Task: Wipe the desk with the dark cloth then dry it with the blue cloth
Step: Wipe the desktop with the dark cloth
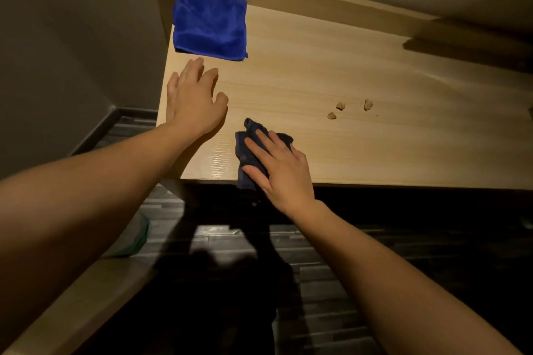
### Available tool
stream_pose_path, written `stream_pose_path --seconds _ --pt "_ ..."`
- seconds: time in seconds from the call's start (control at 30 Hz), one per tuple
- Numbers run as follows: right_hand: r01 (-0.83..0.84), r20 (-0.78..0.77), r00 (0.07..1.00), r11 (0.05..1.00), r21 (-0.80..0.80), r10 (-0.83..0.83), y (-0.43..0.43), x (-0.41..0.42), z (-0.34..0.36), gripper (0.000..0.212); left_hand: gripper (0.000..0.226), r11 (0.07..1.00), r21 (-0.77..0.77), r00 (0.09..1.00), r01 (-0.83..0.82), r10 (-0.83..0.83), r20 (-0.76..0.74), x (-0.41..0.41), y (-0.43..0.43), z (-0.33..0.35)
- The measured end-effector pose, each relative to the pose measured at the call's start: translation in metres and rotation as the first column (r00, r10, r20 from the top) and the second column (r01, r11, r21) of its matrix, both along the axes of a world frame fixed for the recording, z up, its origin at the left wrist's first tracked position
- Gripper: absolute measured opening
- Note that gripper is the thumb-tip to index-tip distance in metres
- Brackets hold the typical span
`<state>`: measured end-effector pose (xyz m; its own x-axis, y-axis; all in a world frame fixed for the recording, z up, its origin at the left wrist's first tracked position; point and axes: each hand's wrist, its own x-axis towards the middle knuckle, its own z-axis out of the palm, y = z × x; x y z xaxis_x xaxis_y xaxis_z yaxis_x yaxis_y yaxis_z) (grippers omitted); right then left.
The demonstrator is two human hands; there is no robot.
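Observation:
A light wooden desk fills the upper half of the head view. The blue cloth lies folded flat at the desk's far left corner. A crumpled dark cloth sits at the desk's near edge, partly hanging over it. My right hand presses flat on the dark cloth, fingers spread and pointing left. My left hand rests palm down on the bare desk near its left edge, just below the blue cloth, holding nothing. Three small brown crumbs lie to the right of the dark cloth.
A raised wooden back panel runs along the desk's far side. A wall stands close on the left. Dark plank flooring lies below the desk edge, and a greenish object sits on the floor at the left.

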<state>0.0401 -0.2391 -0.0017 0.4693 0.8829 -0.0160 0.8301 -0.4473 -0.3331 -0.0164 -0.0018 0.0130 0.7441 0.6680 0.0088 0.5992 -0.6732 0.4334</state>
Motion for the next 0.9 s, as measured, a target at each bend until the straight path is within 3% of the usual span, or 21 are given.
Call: stream_pose_path --seconds 0.17,0.27,0.33,0.4,0.47,0.53,0.63,0.77,0.9 --pt "0.062 -0.054 0.997 0.993 0.102 -0.056 -0.020 -0.024 0.009 0.033 0.055 0.986 -0.006 0.985 0.166 -0.166 0.057 0.016 -0.031 0.014" --pt "0.061 -0.240 0.970 0.993 0.096 -0.037 -0.033 -0.021 0.026 0.028 0.057 0.977 -0.059 0.979 0.204 -0.202 0.033 0.044 -0.046 0.018" --pt "0.070 -0.446 0.895 0.989 0.128 -0.006 -0.042 -0.015 0.038 0.023 0.059 0.978 -0.075 0.981 0.193 -0.194 -0.010 0.060 -0.052 0.013" --pt "0.131 -0.651 0.758 0.986 0.102 -0.033 -0.049 -0.001 0.052 0.023 0.063 0.987 -0.068 0.987 0.144 -0.148 -0.069 0.069 -0.058 0.003" --pt "0.223 -0.757 0.649 0.970 0.095 -0.075 -0.048 0.022 0.065 0.024 0.068 0.994 -0.022 0.986 0.107 -0.109 -0.125 0.073 -0.062 -0.008" --pt "0.325 -0.726 0.678 0.932 0.159 -0.112 -0.035 0.058 0.074 0.021 0.071 0.994 0.026 0.982 0.104 -0.098 -0.161 0.076 -0.063 -0.014" --pt "0.337 -0.598 0.791 0.907 0.253 -0.128 0.007 0.129 0.079 0.021 0.071 0.994 0.052 0.980 0.093 -0.082 -0.178 0.078 -0.063 -0.018" --pt "0.228 -0.330 0.933 0.944 0.239 -0.142 0.078 0.226 0.073 0.026 0.072 0.996 0.057 0.974 0.075 -0.061 -0.219 0.080 -0.063 -0.021" --pt "0.073 -0.079 0.995 0.991 0.114 -0.064 0.139 0.292 0.048 0.032 0.072 0.995 0.070 0.965 0.066 -0.046 -0.256 0.084 -0.060 -0.026"
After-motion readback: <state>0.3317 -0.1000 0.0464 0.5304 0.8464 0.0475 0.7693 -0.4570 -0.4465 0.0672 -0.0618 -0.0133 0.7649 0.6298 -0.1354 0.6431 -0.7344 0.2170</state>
